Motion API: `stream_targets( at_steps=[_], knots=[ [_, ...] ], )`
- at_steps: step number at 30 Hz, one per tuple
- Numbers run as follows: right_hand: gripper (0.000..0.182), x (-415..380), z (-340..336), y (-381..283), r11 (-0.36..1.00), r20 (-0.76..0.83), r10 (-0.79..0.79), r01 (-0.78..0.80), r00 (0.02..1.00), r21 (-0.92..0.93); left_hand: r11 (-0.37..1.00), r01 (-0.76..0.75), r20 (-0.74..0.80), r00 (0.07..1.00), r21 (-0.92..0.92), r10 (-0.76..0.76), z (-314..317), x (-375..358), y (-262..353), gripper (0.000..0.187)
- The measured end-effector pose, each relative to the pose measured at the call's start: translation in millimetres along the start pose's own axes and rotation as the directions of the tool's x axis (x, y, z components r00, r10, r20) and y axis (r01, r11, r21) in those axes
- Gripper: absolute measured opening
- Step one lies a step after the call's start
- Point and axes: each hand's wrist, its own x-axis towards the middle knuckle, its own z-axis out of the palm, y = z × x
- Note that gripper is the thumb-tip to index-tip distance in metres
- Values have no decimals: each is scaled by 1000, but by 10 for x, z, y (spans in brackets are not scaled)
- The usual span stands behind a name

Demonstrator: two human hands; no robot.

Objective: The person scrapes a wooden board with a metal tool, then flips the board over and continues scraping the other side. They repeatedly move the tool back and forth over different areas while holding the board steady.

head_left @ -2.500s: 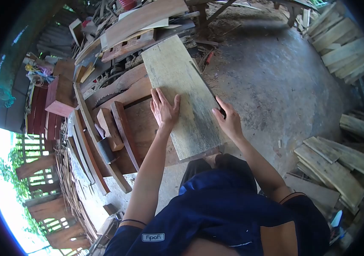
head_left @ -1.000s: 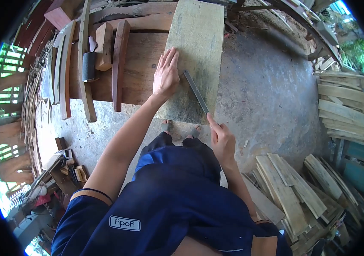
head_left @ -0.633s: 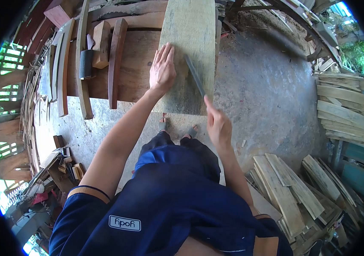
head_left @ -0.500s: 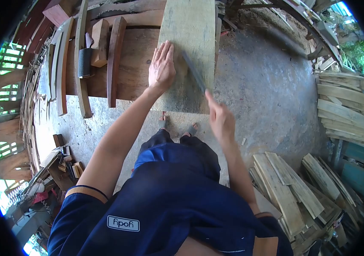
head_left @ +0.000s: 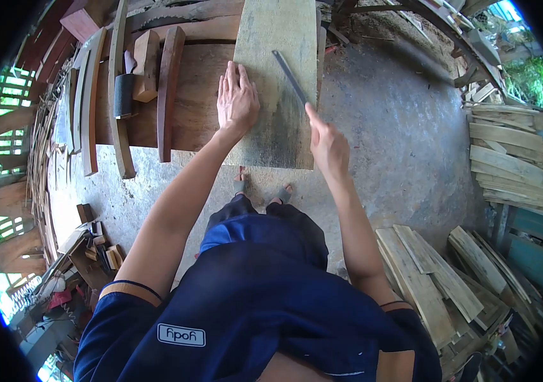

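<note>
left hand (head_left: 236, 102) flat, fingers spread, on plank (head_left: 278, 76) | right hand (head_left: 327, 143) gripping metal file (head_left: 290, 77) by near end | plank likely stiff, heavy

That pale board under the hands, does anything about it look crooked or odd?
The pale board sticks out past the front edge of the workbench, its near end hanging over the concrete floor. The left hand presses flat on it; the right hand holds a dark, thin metal tool slanted across it. No damage shows.
</note>
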Motion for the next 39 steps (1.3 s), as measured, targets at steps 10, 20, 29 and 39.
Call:
stream_targets(
  at_steps=[10, 20, 29, 39],
  knots=[
    [51, -335, -186, -173, 999, 128, 32, -35, 991, 22, 999, 32, 32, 999, -22, -31, -34, -10, 0, 57],
    [49, -518, -201, -148, 1000, 117, -9, 12, 993, -24, 996, 61, 81, 995, -63, -56, -70, -10, 11, 58],
    [50, 238, -53, -17, 996, 85, 72, -77, 994, 51, 999, 34, 31, 999, -17, -33, -14, -5, -17, 57],
    [49, 318, -64, 66, 997, 145, 71, -68, 987, -24, 999, 27, 19, 999, -18, -26, -12, -7, -15, 57]
  ],
)
